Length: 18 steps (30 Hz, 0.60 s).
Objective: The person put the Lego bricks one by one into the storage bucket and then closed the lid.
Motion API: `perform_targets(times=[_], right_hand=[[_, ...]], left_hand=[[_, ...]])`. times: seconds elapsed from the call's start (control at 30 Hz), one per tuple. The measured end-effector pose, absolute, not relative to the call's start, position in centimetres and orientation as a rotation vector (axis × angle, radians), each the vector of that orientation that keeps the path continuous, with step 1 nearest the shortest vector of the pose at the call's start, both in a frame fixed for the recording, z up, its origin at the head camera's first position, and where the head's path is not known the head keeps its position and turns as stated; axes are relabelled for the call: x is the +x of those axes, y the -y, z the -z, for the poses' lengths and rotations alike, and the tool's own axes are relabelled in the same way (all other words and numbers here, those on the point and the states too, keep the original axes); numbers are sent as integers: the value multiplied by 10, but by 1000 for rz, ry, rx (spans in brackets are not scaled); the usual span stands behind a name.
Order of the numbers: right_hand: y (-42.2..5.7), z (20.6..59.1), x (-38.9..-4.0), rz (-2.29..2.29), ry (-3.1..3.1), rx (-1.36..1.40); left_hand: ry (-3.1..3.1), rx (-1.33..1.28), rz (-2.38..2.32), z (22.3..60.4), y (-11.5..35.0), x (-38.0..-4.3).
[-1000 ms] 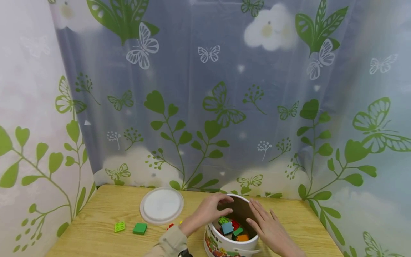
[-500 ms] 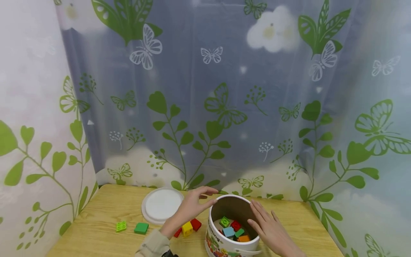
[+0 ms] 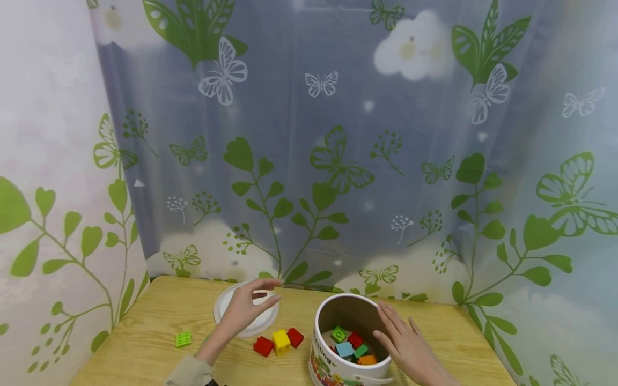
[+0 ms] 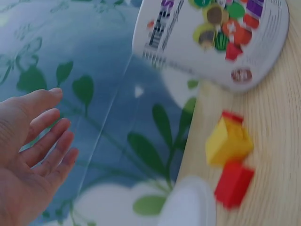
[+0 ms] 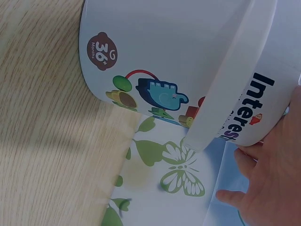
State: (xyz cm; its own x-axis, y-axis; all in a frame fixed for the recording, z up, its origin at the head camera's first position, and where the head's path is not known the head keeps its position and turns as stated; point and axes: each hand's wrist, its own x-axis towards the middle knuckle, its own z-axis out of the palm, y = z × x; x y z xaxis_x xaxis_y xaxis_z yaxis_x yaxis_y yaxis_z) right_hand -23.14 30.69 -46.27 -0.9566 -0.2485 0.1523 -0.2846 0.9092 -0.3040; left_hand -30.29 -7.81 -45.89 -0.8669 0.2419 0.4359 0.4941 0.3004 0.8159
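My left hand point(image 3: 243, 308) is in the air over the white lid point(image 3: 268, 323), its fingers loosely bent and holding nothing. The fingers of my right hand point(image 3: 410, 346) lie straight against the right rim of a white bucket point(image 3: 316, 343). Inside the bucket are several toy building blocks, among them a light blue block point(image 3: 345, 350), an orange block point(image 3: 367, 359) and a red block point(image 3: 355, 339). Between lid and bucket, a yellow block point(image 3: 281, 341) sits on the table with a red block point(image 4: 234, 184) on either side of it.
A light green block point(image 3: 183, 339) lies on the wooden table point(image 3: 145, 327) to the left. My left forearm hides most of a darker green block. The bucket's white handle point(image 5: 230, 80) hangs down its side. A patterned curtain point(image 3: 289, 161) stands behind the table.
My left hand has moved left, from over the bucket's opening to over the lid. The red and yellow blocks have come into sight. The right hand stays at the rim.
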Motion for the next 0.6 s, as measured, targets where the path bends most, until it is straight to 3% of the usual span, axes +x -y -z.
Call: perform_targets(times=[0.6], right_hand=[[-308,464,-232,-499,2956,421]], left_hand=[[2462,-313,1388,505,194,-305]])
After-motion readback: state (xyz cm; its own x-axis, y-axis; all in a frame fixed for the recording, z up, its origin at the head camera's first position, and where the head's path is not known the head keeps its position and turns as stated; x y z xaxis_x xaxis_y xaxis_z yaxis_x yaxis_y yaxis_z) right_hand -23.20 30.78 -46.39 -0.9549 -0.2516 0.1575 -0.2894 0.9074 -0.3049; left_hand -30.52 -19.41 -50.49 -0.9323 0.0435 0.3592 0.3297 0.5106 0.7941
